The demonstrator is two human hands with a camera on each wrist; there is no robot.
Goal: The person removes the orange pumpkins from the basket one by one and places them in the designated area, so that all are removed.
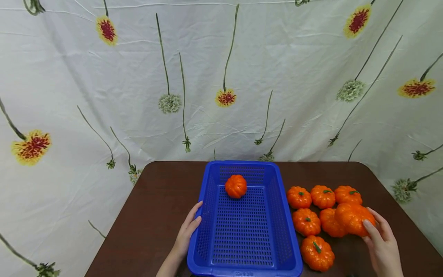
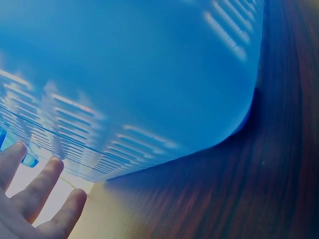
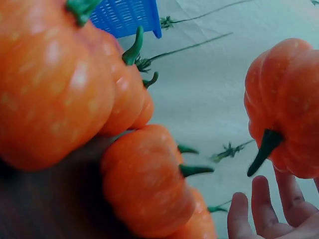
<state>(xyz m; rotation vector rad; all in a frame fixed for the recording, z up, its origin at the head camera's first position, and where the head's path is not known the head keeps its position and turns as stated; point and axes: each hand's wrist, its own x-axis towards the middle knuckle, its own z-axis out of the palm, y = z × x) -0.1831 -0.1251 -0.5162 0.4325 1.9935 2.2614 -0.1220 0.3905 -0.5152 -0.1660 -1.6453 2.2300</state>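
My right hand [image 1: 382, 244] holds an orange toy pumpkin [image 1: 353, 218] above the table at the right, thumb on its near side. In the right wrist view this pumpkin [image 3: 289, 104] hangs with its green stem pointing down, apart from the others. At the left side of a blue plastic basket [image 1: 242, 271], my left hand [image 1: 183, 236] rests its fingertips by the rim. Its fingers [image 2: 42, 186] are fairly straight beside the slotted outer wall in the left wrist view. Inside the basket, one pumpkin [image 1: 236, 186] lies near the far end.
Several more pumpkins [image 1: 306, 222] stand close together on the dark brown table [image 1: 149, 215], just right of the basket. One of them [image 1: 331, 223] is partly hidden by the held pumpkin. A white flowered cloth [image 1: 200, 115] hangs behind the table's far edge.
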